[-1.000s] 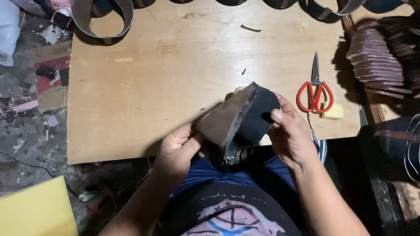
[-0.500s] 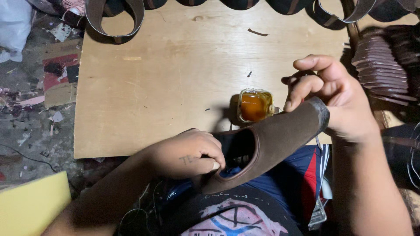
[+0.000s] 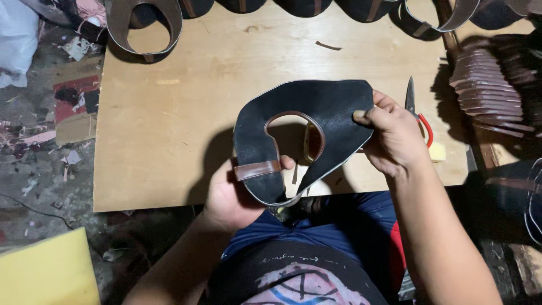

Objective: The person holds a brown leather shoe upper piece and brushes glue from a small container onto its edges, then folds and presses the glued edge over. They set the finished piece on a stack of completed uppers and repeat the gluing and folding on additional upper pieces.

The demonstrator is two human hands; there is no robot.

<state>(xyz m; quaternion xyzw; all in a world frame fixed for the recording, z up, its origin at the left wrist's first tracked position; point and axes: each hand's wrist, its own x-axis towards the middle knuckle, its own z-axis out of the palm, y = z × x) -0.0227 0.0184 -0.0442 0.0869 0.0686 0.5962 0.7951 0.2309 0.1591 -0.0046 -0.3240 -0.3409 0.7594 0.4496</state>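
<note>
Partly, the right hand point(image 3: 395, 138) hides the scissors point(image 3: 418, 110).

One black shoe upper point(image 3: 316, 121); one pair of red-handled scissors point(image 3: 416, 110); one wooden board point(image 3: 169, 141); perhaps ten stacked brown pieces point(image 3: 485, 93).

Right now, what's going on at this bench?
A person seated at a wooden board holds a flat, black shoe upper piece up over it with both hands. The left hand grips the lower end by the brown strap; the right hand pinches the upper right edge. Red-handled scissors lie just behind the right hand, beside a stack of dark cut pieces. More finished uppers line the far edge.
</note>
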